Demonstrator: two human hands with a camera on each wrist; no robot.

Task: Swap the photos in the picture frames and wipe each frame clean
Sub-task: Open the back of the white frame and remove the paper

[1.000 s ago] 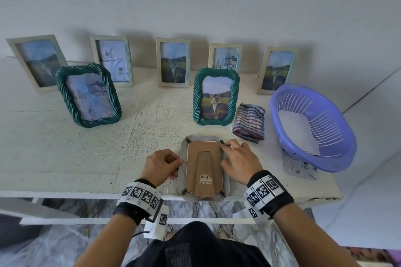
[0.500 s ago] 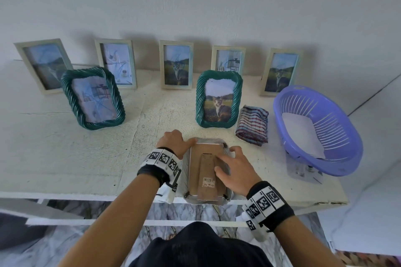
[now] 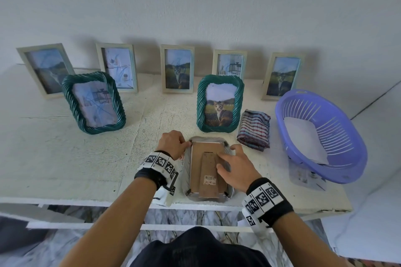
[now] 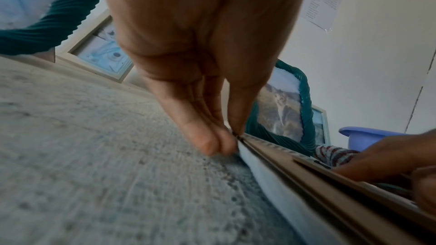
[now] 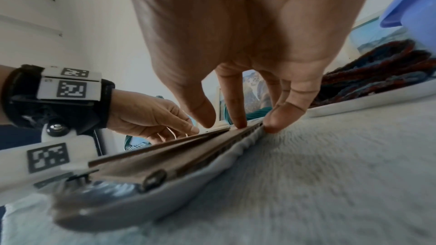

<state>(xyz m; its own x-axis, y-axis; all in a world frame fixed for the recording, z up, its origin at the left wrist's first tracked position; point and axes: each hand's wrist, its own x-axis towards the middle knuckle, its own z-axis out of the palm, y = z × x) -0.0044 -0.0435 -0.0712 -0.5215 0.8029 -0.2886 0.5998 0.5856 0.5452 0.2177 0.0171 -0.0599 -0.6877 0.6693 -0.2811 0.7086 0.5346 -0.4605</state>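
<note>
A grey picture frame (image 3: 186, 171) lies face down at the table's front edge, its brown backing board (image 3: 201, 158) and stand facing up. My left hand (image 3: 173, 144) is at the frame's far left corner, where its thumb and fingertips (image 4: 212, 143) pinch a small retaining tab. My right hand (image 3: 234, 165) lies on the backing with spread, straight fingers; in the right wrist view its fingertips (image 5: 239, 123) press on the board's right edge. Two green rope-pattern frames stand behind: one with a room photo (image 3: 93, 103), one with a cat photo (image 3: 220, 104).
A folded striped cloth (image 3: 253, 130) lies right of the cat frame. A purple slotted basket (image 3: 338, 134) with white paper inside sits at the right end, on loose photos (image 3: 303, 176). Several pale frames (image 3: 176, 68) lean against the back wall. The table edge (image 3: 86, 199) is close below the frame.
My left hand moved from the frame's left side up to its far left corner. My right hand slid from the far right corner down onto the backing board.
</note>
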